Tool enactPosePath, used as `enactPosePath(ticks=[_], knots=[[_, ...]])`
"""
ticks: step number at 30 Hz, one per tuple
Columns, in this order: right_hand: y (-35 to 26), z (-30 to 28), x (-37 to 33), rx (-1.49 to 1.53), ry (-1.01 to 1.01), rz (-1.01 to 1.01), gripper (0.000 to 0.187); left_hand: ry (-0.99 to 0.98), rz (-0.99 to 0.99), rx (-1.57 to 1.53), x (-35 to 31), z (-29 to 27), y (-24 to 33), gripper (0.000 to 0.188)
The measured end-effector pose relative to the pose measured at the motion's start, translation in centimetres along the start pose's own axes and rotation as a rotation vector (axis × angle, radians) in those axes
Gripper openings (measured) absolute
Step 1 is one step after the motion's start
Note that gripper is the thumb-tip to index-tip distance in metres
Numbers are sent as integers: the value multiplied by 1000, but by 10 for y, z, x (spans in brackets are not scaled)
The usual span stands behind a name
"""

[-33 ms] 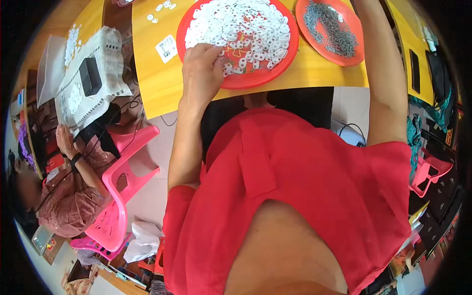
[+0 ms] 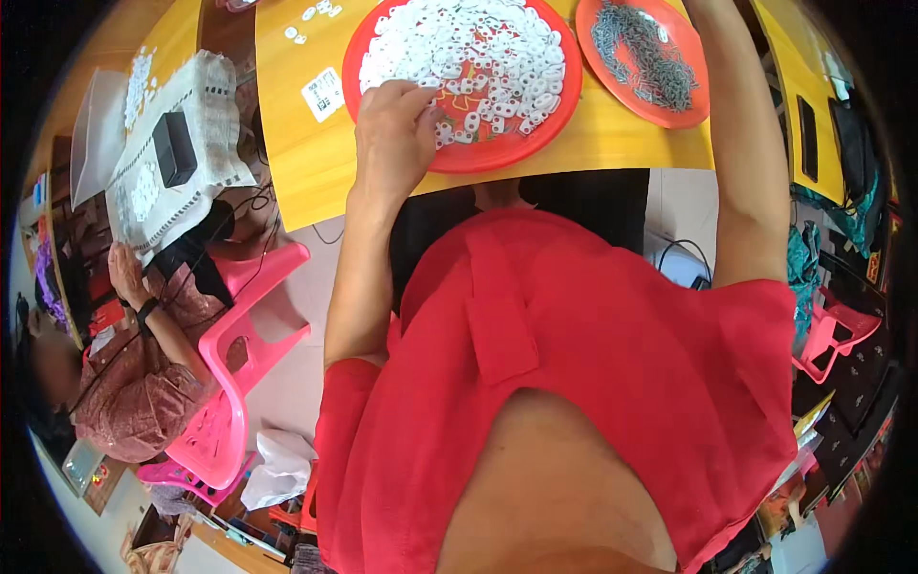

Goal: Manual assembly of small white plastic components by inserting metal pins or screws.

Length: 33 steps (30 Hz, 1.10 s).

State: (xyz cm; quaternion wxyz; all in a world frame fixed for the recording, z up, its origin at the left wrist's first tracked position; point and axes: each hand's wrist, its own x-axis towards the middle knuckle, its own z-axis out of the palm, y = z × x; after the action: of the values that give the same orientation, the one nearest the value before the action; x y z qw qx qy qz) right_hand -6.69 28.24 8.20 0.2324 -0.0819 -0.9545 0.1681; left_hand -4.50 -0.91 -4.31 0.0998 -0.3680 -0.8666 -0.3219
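My left hand [image 2: 394, 139] is over the near left part of a round red tray [image 2: 564, 105], its fingers curled and thumb drawn toward them. Whatever lies between the fingertips is hidden. Small white plastic pieces [image 2: 449, 43] with holes in them fill the tray, thinning out toward its near side. To the right, an orange-red plate [image 2: 693, 72] contains many thin grey screws or nails [image 2: 665, 81] and one white piece. My right forearm [image 2: 751, 143] reaches past this plate to the upper edge; the right hand itself is out of the picture.
A label sticker [image 2: 323, 94] and several loose white pieces [image 2: 308, 13] lie on the yellow table [image 2: 306, 172]. At the left, another person sits on a pink chair [image 2: 225, 344], near a cloth [image 2: 206, 105] bearing a black box [image 2: 176, 148]. A dark phone-like object [image 2: 808, 139] rests at far right.
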Motion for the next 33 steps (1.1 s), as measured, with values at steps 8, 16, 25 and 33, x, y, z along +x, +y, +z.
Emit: enactPosePath(ticks=[8, 16, 25, 33], knots=[[-7, -40, -88, 128, -141, 523, 24, -56, 183, -36, 36, 25, 3, 14], [104, -17, -134, -144, -135, 229, 22, -159, 182, -17, 36, 26, 7, 11], [91, 14, -124, -42, -307, 257, 22, -132, -284, -368, 15, 4, 34, 6], [82, 34, -109, 14, -327, 198, 19, -58, -275, -501, 0, -3, 33, 5]])
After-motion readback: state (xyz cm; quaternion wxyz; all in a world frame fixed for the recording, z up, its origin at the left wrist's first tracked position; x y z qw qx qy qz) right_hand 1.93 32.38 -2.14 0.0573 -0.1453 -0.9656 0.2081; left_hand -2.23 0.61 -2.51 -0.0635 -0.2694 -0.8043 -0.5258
